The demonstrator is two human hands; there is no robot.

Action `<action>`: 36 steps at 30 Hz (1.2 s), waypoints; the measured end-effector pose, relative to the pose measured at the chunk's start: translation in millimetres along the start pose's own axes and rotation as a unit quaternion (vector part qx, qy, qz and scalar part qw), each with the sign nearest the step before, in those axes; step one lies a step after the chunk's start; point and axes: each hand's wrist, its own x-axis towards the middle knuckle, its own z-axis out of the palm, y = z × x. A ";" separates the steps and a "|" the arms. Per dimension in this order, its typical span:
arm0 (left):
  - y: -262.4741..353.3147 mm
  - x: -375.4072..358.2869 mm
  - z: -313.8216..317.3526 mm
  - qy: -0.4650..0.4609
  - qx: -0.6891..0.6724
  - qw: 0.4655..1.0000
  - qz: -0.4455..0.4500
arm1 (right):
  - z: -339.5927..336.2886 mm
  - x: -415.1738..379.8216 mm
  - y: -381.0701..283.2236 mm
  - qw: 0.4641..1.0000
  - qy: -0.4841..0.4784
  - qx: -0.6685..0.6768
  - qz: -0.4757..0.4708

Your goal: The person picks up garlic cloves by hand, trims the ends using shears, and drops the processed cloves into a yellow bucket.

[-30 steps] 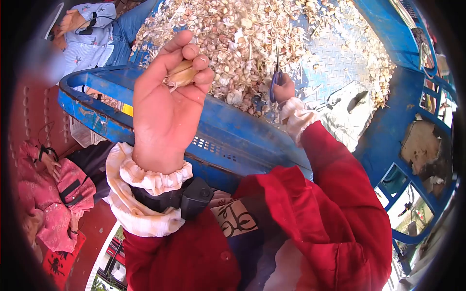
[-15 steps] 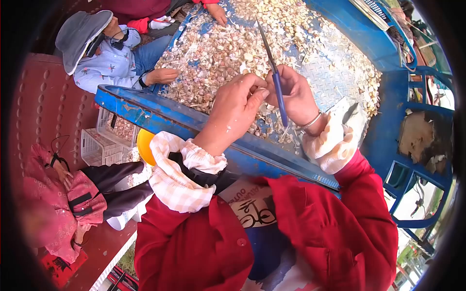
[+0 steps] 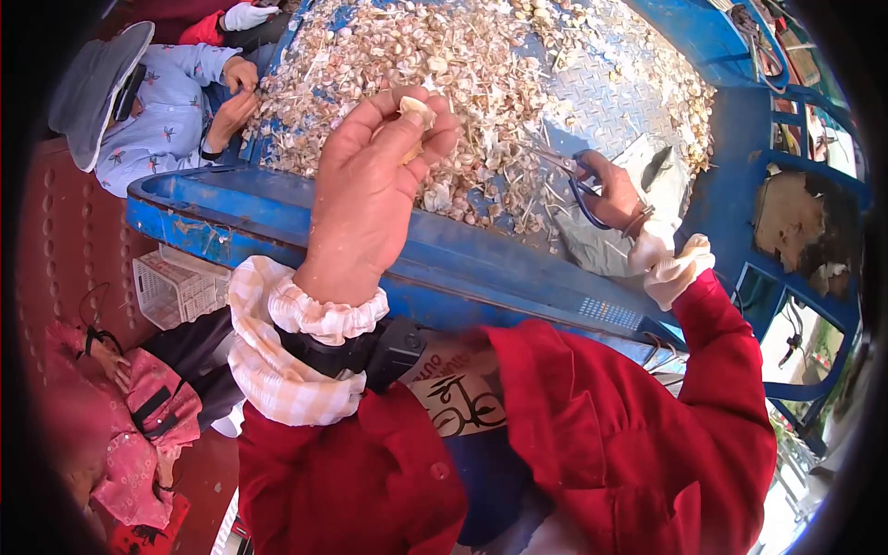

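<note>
My left hand (image 3: 365, 185) is raised over the near edge of the blue metal bed, palm turned up. Its thumb and curled fingers grip a pale garlic clove (image 3: 416, 109). Off to the right, my right hand (image 3: 612, 190) has its fingers in the dark blue handles of scissors (image 3: 585, 196). Their blades point left and away, low over the heap. Beneath and beyond both hands spreads loose garlic (image 3: 370, 55), cloves mixed with dry skins and stalks.
The blue bed's raised rim (image 3: 213, 208) runs between me and the garlic. A co-worker in a grey hat (image 3: 102, 92) sits at the left, hands by the heap. White crates (image 3: 180, 287) and another person in pink (image 3: 139, 398) are lower left. A pale cloth (image 3: 601, 245) lies near my right hand.
My hands have moved apart: the left went left with its palm turned up, showing the clove, and the right went right and lower with the scissors. The camera view has shifted too.
</note>
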 end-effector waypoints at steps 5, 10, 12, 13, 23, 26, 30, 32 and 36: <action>4.9 5.1 -1.1 0.027 -0.045 0.998 -0.018 | 105.7 35.5 17.0 0.985 0.005 0.138 0.099; 11.1 5.8 4.9 0.081 -0.099 0.990 -0.061 | 191.8 80.2 -16.9 0.991 -0.079 0.107 0.015; 10.8 5.6 2.4 0.083 -0.099 0.989 -0.066 | 215.1 91.6 -18.3 0.992 -0.102 0.070 -0.008; 10.6 5.7 1.2 0.077 -0.101 0.989 -0.073 | 226.5 94.6 -16.2 0.993 -0.103 0.061 -0.017; 8.1 3.4 -7.6 0.030 -0.117 0.991 -0.063 | 186.4 79.7 1.3 0.810 -0.034 0.532 0.243; 8.8 5.0 -10.2 0.013 -0.141 0.988 -0.065 | 130.2 71.5 -4.6 0.756 -0.013 0.598 0.266; 7.6 6.1 -13.1 -0.004 -0.170 0.983 -0.074 | 91.1 58.4 2.5 0.703 0.008 0.665 0.251; 7.6 4.6 -15.4 -0.022 -0.174 0.981 -0.078 | 58.8 50.0 13.8 0.733 0.058 0.621 0.271; 10.7 2.5 -8.3 -0.005 -0.163 0.983 -0.082 | -0.1 41.6 173.8 0.618 0.321 0.702 0.149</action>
